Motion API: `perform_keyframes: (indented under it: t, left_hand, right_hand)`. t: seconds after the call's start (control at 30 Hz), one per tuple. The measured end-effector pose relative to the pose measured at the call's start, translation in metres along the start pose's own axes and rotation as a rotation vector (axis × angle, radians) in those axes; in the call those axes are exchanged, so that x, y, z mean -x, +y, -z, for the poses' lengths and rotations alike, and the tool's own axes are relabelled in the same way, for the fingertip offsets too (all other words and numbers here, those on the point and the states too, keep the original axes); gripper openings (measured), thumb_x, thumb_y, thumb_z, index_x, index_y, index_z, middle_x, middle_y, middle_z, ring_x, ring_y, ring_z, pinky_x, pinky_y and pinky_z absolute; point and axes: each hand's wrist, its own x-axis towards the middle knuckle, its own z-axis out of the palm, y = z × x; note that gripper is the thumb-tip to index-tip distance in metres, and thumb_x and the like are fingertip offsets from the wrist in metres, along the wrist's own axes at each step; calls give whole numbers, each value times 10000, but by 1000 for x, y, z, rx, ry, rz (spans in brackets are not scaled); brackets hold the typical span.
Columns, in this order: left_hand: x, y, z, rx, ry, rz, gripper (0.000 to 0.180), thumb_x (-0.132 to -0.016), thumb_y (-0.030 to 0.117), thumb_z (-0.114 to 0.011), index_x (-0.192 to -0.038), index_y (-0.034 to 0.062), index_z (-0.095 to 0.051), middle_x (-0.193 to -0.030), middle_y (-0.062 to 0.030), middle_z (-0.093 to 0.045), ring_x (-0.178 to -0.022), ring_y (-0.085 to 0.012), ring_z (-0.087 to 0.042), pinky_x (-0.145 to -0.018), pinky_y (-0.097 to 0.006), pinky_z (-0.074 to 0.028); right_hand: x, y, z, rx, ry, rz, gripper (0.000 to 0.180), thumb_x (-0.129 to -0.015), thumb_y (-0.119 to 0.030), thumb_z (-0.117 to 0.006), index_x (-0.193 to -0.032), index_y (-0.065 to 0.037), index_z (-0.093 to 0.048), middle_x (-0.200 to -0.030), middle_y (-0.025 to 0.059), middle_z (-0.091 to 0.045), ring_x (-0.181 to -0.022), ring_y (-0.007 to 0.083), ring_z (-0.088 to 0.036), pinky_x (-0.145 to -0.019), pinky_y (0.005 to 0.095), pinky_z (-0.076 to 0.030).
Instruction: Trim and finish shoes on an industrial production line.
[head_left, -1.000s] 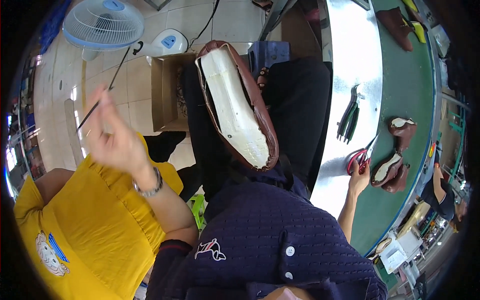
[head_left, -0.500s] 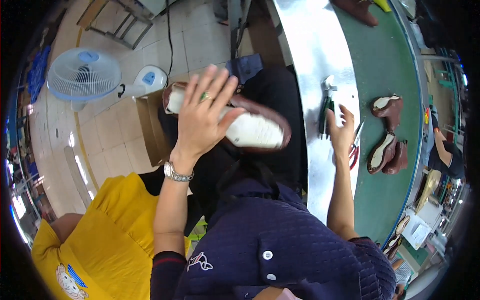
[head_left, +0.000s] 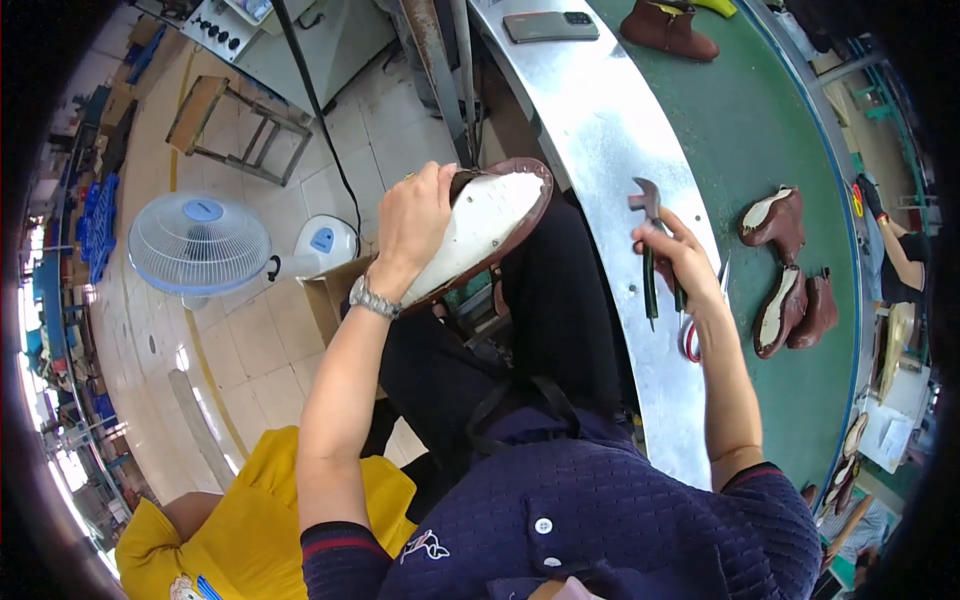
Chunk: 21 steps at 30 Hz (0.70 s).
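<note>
Left hand (head_left: 415, 222) on a shoe (head_left: 485, 225), right hand (head_left: 685, 262) on pliers (head_left: 649, 285)

A seated person has the left hand curled over one long side of a brown shoe, knuckles up, thumb hidden from me. The shoe is held upside down above the lap, its pale sole facing up and its rounded far end pointing away to the right. The right hand is wrapped around the pliers near the neck, the metal head jutting past the fingers and the green handles hanging apart toward the person. I cannot tell whether the pliers are lifted or resting on the metal strip (head_left: 660, 420) beneath.

The shoe looks stiff along the sole and fairly weighty, with softer, perhaps smooth leather around it. A firm hold across the middle, fingers around the side, would probably keep it from turning; the loose leather edge seems a poorer grip.

Scissors (head_left: 686, 342) with red loops lie partly behind the right forearm. A phone (head_left: 553, 27) rests at the strip's far end. Beyond, on a green surface (head_left: 690, 110), sit brown boots (head_left: 790, 235). To the left, a fan (head_left: 200, 240) stands on the tiles near a cardboard box (head_left: 318, 305), and someone in yellow (head_left: 280, 490) sits close by.
</note>
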Motion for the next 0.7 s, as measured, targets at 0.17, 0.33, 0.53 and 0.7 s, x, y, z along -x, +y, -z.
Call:
perform_keyframes:
  t: [0.17, 0.33, 0.53, 0.7]
  left_hand:
    - [-11, -20, 17, 316, -169, 210, 439, -911, 416, -604, -942, -15, -680, -806, -227, -676, -745, -380, -660, -666, -412, -506]
    - [59, 19, 24, 159, -262, -103, 1210, -591, 352, -896, -1476, -72, -188, -1294, -268, -531, -1241, -386, -483, -1060, -405, -366]
    - [84, 42, 14, 200, -70, 31, 1081, -578, 119, -865, -1458, -51, -261, -1260, -220, -560, -1220, -368, -495, -1054, -430, -359]
    - [94, 44, 7, 156, 47, -91, 880, -582, 103, -848, -1353, -35, -445, -1278, -190, -567, -1213, -340, -514, -1049, -425, -375]
  right_hand:
    - [16, -71, -62, 334, -647, 16, 699, -884, -99, -636, -1489, -30, -292, -1032, 115, -686, -923, 151, -631, -821, 274, -484]
    - [-9, -99, -114, 763, -849, 74, 657, -916, -108, -597, -1491, -81, -280, -1007, 104, -651, -882, 162, -636, -791, 296, -509]
    - [24, -53, -117, 882, -645, 312, 601, -926, -102, -565, -1445, -60, -263, -900, 187, -630, -679, 235, -664, -619, 370, -541]
    - [42, -30, -108, 846, -549, 520, 574, -885, -62, -573, -1376, -16, -281, -864, 319, -624, -864, 509, -594, -749, 529, -478]
